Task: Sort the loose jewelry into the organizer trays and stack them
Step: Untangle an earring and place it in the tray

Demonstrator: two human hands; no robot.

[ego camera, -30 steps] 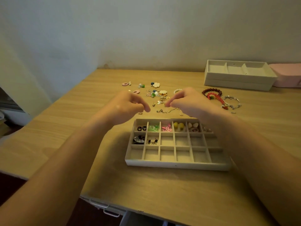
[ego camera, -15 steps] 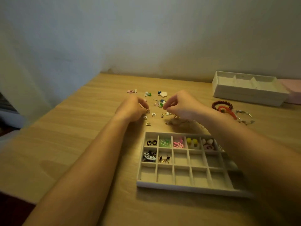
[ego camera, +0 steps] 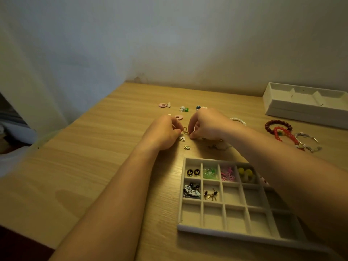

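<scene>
Pale wall runs behind your wooden table (ego camera: 94, 166), and both your hands meet at its middle, just beyond the tray (ego camera: 180, 194). Your left hand (ego camera: 165, 132) is curled, thumb and fingertips pinching one side of the gold links (ego camera: 185, 130). Your right hand (ego camera: 209, 125) is also curled, its fingertips pinching the other side. The links are a short, shiny chain of oval loops held just above the tabletop between your hands. Your right forearm crosses over the tray's far right corner and hides part of it. The tray is a grey grid of small compartments at near right. Its far row holds, from the left, black studs (ego camera: 193, 172), green pieces (ego camera: 211, 173), pink pieces (ego camera: 227, 175) and yellow balls (ego camera: 245, 173). The next row holds a black-and-white piece (ego camera: 191, 191) and small gold earrings (ego camera: 211, 194); the visible compartments nearer you hold nothing. Loose on the table beyond your hands lie two pink rings (ego camera: 162, 105), a white-and-green piece (ego camera: 183, 109) and a blue bead (ego camera: 198, 107). A small gold charm (ego camera: 186, 147) sits near your left wrist. To the right lie a pearl bracelet (ego camera: 239, 120), a dark red bracelet (ego camera: 277, 125), a red bracelet (ego camera: 284, 134) and a silver bracelet (ego camera: 307, 142). White trays (ego camera: 301, 108) stand stacked at far right.
</scene>
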